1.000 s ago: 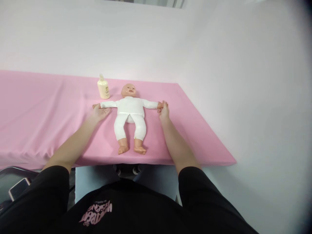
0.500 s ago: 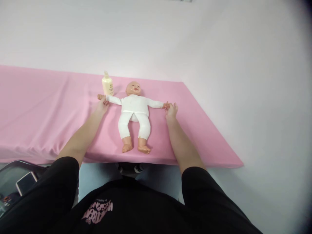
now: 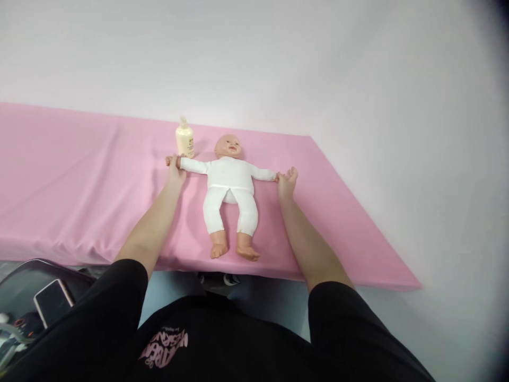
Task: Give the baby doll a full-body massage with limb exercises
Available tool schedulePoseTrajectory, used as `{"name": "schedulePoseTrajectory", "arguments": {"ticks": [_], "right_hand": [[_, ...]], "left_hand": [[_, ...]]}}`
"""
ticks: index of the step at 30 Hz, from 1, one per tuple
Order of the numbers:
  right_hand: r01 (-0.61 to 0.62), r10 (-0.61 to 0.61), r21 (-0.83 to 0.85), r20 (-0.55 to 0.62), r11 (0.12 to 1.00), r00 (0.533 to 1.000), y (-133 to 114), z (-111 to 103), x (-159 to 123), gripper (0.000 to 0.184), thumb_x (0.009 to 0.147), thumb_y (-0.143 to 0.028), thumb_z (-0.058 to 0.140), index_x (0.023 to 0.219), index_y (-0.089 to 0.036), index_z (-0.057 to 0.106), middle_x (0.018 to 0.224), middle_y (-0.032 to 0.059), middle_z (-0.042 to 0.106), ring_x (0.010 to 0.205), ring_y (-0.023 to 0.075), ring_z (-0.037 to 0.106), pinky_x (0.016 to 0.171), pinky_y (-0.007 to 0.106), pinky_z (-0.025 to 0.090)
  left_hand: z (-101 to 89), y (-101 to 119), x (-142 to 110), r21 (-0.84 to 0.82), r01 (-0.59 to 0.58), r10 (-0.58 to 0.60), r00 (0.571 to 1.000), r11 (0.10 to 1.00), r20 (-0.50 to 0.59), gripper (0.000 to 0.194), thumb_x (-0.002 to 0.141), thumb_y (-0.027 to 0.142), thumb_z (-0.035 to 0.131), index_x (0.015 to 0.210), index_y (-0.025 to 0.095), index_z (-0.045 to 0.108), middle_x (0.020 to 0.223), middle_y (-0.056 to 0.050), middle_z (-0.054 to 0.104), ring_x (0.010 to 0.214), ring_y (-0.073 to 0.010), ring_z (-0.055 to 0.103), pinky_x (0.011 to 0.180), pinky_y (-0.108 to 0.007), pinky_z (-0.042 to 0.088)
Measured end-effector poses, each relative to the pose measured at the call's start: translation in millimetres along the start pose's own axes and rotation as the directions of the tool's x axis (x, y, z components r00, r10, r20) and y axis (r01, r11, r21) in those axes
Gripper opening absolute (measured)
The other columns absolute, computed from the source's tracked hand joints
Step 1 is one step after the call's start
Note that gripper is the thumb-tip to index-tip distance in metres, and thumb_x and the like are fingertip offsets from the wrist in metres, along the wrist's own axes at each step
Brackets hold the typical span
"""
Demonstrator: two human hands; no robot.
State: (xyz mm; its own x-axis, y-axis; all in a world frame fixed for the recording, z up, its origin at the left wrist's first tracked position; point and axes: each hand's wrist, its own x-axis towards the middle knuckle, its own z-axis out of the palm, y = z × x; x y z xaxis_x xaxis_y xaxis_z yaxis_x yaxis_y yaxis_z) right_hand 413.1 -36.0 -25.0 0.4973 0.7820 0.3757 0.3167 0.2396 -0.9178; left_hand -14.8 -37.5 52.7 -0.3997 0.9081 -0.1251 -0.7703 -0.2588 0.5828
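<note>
A baby doll [image 3: 230,172] with a white cloth body lies on its back, arms spread wide and feet toward me. My left hand [image 3: 177,168] is closed around the doll's wrist on the left side, with the doll's fist sticking out past my fingers. On the other side, my right hand [image 3: 287,183] grips the doll's other hand, which my fingers mostly cover; some of my fingertips point upward. Just behind my left hand stands a cream-coloured pump bottle [image 3: 185,140] of lotion, upright.
The doll lies on a table under a pink sheet [image 3: 79,175], wrinkled at the left. A white wall [image 3: 246,63] rises behind. At the lower left, a dark tray [image 3: 24,281] holds a phone [image 3: 53,302] and small items partly out of view.
The whole view has shifted, so the doll and bottle appear farther right. My right hand now covers more of the doll's hand. Both hands keep their hold.
</note>
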Motion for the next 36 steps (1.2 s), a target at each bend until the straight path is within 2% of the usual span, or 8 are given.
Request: {"name": "schedulePoseTrajectory", "arguments": {"ticks": [4,6,9,11,22,27,32,36], "right_hand": [[-0.114,0.114,-0.012,-0.008,0.993,0.993,-17.4,-2.0,-9.0,0.072,0.086,-0.030,0.055,0.156,-0.020,0.041,0.165,0.0179,0.043,0.154,0.0288,0.047,0.127,0.053,0.044],[-0.094,0.095,-0.035,0.013,0.995,0.995,-24.6,-3.0,-13.7,0.069,0.087,-0.028,0.056,0.154,-0.018,0.042,0.163,0.0187,0.045,0.152,0.0282,0.050,0.129,0.053,0.041],[-0.055,0.059,-0.082,0.051,0.995,0.997,-30.4,-3.5,-19.2,0.068,0.086,-0.027,0.055,0.152,-0.016,0.042,0.161,0.0205,0.046,0.144,0.0284,0.056,0.128,0.053,0.041],[-0.027,0.037,-0.120,0.078,0.992,0.996,-31.1,-2.9,-21.3,0.067,0.085,-0.026,0.054,0.151,-0.017,0.042,0.159,0.0203,0.047,0.139,0.0285,0.059,0.127,0.055,0.042],[0.193,-0.135,-0.323,0.192,0.927,0.972,-24.6,2.1,-23.1,0.065,0.081,-0.024,0.052,0.145,-0.017,0.049,0.151,0.0170,0.055,0.145,0.0306,0.051,0.128,0.059,0.036],[0.247,-0.166,-0.382,0.233,0.891,0.958,-31.4,1.7,-26.9,0.057,0.082,-0.022,0.052,0.139,-0.017,0.055,0.144,0.0169,0.062,0.141,0.0309,0.053,0.127,0.057,0.034],[0.306,-0.197,-0.445,0.275,0.841,0.941,-35.1,4.1,-28.0,0.045,0.081,-0.018,0.051,0.125,-0.019,0.062,0.135,0.0152,0.069,0.134,0.0311,0.057,0.125,0.056,0.035],[0.334,-0.205,-0.496,0.298,0.801,0.932,-33.1,5.0,-28.0,0.044,0.083,-0.018,0.050,0.126,-0.017,0.063,0.137,0.0184,0.068,0.135,0.0327,0.057,0.125,0.056,0.035]], "left_hand": [[-6.1,1.3,5.5,0.029,-0.103,0.104,0.994,0.994,-0.020,0.028,0.097,0.008,0.064,0.075,0.021,0.052,0.076,0.002,0.064,0.082,-0.0122,0.071,0.095,-0.024,0.058],[-6.5,-0.1,8.7,0.040,-0.101,0.103,0.994,0.994,-0.046,0.031,0.103,0.019,0.062,0.074,0.022,0.048,0.070,0.003,0.058,0.073,-0.0118,0.066,0.088,-0.023,0.057],[-5.7,-2.1,12.9,0.051,-0.058,0.061,0.996,0.997,-0.071,0.046,0.112,0.048,0.047,0.074,0.023,0.044,0.065,0.001,0.050,0.071,-0.0155,0.061,0.083,-0.030,0.057],[-5.8,-2.4,15.0,0.080,-0.048,0.053,0.996,0.996,-0.072,0.050,0.112,0.056,0.040,0.074,0.023,0.044,0.065,0.000,0.050,0.073,-0.0176,0.061,0.081,-0.033,0.057],[-17.1,4.8,19.5,0.131,-0.161,0.169,0.984,0.978,-0.053,0.027,0.105,0.008,0.051,0.081,0.020,0.049,0.070,0.006,0.051,0.072,-0.0059,0.058,0.085,-0.021,0.050],[-18.5,5.3,14.6,0.188,-0.202,0.216,0.975,0.961,-0.056,0.020,0.103,0.012,0.059,0.086,0.020,0.056,0.073,0.004,0.058,0.072,-0.0088,0.061,0.080,-0.021,0.053],[-20.6,7.6,15.1,0.264,-0.211,0.245,0.964,0.941,-0.103,0.035,0.111,0.026,0.050,0.076,0.020,0.051,0.072,0.003,0.056,0.069,-0.0098,0.061,0.080,-0.022,0.053],[-23.7,10.6,20.5,0.305,-0.184,0.234,0.962,0.934,-0.138,0.034,0.109,0.015,0.045,0.076,0.020,0.052,0.071,0.004,0.056,0.067,-0.0087,0.059,0.076,-0.019,0.052]]}}
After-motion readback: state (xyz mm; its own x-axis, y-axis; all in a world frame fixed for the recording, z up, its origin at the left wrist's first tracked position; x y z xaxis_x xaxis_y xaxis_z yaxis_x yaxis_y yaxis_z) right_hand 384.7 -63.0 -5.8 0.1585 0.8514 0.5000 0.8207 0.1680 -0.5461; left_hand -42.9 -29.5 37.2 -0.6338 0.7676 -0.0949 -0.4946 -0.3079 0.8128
